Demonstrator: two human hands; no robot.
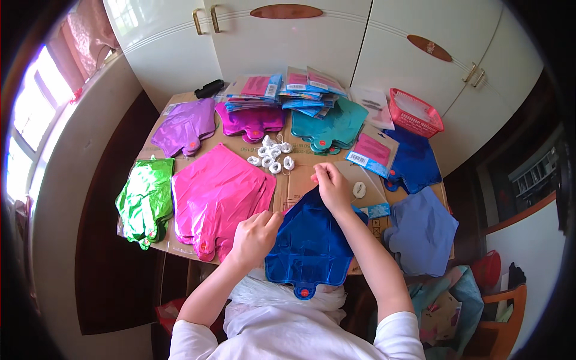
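Note:
A dark blue foil balloon (309, 243), flat and uninflated, hangs over the table's front edge with its tabbed neck and red dot toward me. My left hand (258, 237) is closed on its left edge. At its far upper corner, my right hand (332, 185) pinches the foil, fingertips together. Beyond my hands lies a cluster of small white ribbon coils (275, 150). A single white coil (359, 190) rests on a flat package just right of my right hand. Left of my left hand is a stack of pink foil balloons (219, 195).
Around the cardboard-covered table (294, 183) lie green (145, 201), purple (185, 125), magenta (252, 122), teal (330, 125) and periwinkle (422, 234) foil balloons. Printed packets (309, 90) are piled at the back. A red basket (416, 113) stands at the back right, before white cabinets (288, 45).

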